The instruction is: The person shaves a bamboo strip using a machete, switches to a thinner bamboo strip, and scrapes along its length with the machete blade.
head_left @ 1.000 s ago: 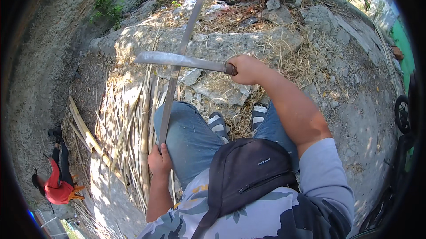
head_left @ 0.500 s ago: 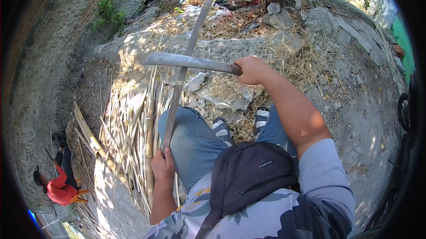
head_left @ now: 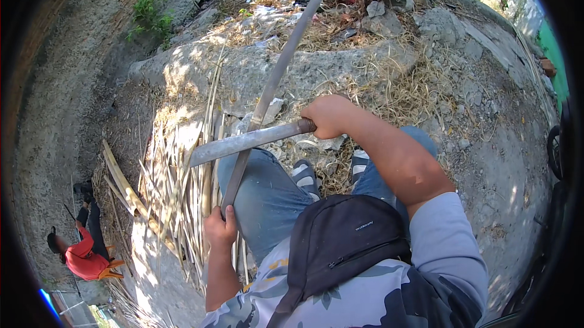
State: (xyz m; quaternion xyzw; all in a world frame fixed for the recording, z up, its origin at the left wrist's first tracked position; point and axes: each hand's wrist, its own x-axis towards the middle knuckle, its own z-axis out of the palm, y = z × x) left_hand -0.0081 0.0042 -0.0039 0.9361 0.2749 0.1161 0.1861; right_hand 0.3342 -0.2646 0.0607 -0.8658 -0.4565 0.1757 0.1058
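My right hand [head_left: 329, 115] is closed round the short handle of a machete [head_left: 237, 145]. Its broad grey blade points left and lies across a long, flat bamboo strip [head_left: 281, 71], just beyond my left knee. The near end of that strip is gripped in my left hand [head_left: 220, 228], with the thumb pressed on top, beside my left thigh. From there the strip slants away and to the right, its far end up over the littered ground. Whether the blade's edge bites into the strip cannot be made out.
Many split bamboo strips [head_left: 176, 191] lie in a pile left of my legs. A person in a red top [head_left: 86, 258] sits on an orange seat at lower left. Rubble and a rough stone ledge [head_left: 292, 72] stretch ahead. A black bag [head_left: 347, 230] rests against my front.
My right hand has drawn the machete along the strip toward me and slightly left. The strip's far end has swung right and lower, while my left hand stays near the same spot.
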